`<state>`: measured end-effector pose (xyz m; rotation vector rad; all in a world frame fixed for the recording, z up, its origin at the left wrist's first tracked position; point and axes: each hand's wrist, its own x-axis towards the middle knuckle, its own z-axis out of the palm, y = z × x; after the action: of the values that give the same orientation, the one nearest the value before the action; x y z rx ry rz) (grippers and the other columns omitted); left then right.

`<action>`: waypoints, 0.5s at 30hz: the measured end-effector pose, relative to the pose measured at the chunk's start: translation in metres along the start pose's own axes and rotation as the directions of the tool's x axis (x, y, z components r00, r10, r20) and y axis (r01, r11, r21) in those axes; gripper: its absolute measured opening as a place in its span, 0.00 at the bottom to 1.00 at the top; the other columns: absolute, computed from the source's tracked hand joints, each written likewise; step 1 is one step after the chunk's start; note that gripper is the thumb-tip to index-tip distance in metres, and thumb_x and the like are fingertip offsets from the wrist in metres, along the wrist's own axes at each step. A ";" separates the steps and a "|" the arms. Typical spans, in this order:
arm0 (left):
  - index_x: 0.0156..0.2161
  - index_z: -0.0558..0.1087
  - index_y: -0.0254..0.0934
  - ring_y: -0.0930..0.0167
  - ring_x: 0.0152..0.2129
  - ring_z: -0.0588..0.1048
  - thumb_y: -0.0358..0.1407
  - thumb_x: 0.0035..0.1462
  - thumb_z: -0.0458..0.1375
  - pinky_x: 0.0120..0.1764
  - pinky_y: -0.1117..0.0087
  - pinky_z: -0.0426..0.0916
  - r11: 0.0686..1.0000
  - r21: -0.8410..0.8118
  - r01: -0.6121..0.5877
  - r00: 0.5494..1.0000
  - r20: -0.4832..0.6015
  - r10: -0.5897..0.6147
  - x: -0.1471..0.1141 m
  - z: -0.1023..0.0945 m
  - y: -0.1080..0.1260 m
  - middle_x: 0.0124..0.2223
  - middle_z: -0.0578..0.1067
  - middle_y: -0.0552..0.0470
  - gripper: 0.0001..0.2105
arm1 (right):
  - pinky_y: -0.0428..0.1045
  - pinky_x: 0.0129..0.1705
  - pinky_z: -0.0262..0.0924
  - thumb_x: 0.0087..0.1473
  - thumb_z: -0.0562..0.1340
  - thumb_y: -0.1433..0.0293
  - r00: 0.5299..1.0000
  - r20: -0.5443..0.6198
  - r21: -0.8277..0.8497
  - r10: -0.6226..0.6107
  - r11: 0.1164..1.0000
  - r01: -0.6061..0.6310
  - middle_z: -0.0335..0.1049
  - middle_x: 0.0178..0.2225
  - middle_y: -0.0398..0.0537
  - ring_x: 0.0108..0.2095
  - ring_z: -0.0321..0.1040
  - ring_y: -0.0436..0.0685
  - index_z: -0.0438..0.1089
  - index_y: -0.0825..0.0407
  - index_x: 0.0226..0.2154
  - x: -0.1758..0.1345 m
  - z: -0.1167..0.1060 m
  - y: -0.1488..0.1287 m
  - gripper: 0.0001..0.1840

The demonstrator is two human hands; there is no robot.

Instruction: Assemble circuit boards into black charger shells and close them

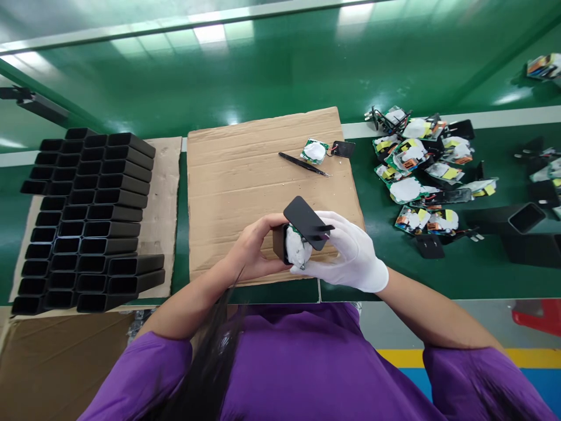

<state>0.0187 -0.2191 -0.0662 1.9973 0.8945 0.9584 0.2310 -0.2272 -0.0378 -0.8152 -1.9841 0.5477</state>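
White fabric gloves the right hand (357, 257), whose fingers curl around a circuit board with white filler (298, 248) and the black end plate (305, 221) above it, with thumb and fingertips closed in on them rather than spread. Bare, the left hand (252, 248) has a black case (279, 244) gripped between thumb and fingers, its mouth turned toward the gloved hand. Both hands meet over the near part of a cardboard sheet (232, 187), and the board sits at the mouth of the case, apparently partly inside; how deep it reaches is hidden. The end plate is tilted over the board, not seated on the case. I judge the step in hand to be fitting the board into its case, and the next move seems to call for a steady left hold while the right lines up the board's edges and eases it inward, with no wire pinched under the plate. Farther up the cardboard lie black tweezers (304, 164) and, just beside them, another filled board (314, 151) wired to its own plate (343, 149). Stacked cases (125, 196) stand at the left; a pile of boards (409, 153) lies at the right.
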 end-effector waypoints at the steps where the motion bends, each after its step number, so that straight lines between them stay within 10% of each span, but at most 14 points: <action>1: 0.52 0.68 0.40 0.64 0.41 0.80 0.40 0.45 0.71 0.43 0.66 0.76 1.000 0.003 0.009 1.000 -0.005 -0.009 0.001 0.000 0.002 0.46 0.79 0.45 0.29 | 0.54 0.47 0.74 0.48 0.72 0.65 1.000 0.010 0.013 0.025 1.000 -0.025 0.78 0.43 0.46 0.46 0.76 0.60 0.68 0.46 0.46 0.000 -0.001 -0.001 0.23; 15: 0.54 0.67 0.42 0.66 0.43 0.78 0.44 0.46 0.71 0.46 0.64 0.76 0.977 -0.170 0.132 0.991 0.014 -0.132 0.002 0.000 0.003 0.49 0.76 0.46 0.31 | 0.59 0.48 0.72 0.45 0.74 0.59 0.974 -0.100 0.191 0.206 0.964 -0.184 0.76 0.45 0.49 0.44 0.76 0.64 0.67 0.45 0.53 -0.008 -0.003 0.008 0.33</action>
<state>0.0204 -0.2191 -0.0626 1.7718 0.9006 0.9248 0.2395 -0.2267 -0.0460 -0.9133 -1.7276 0.7643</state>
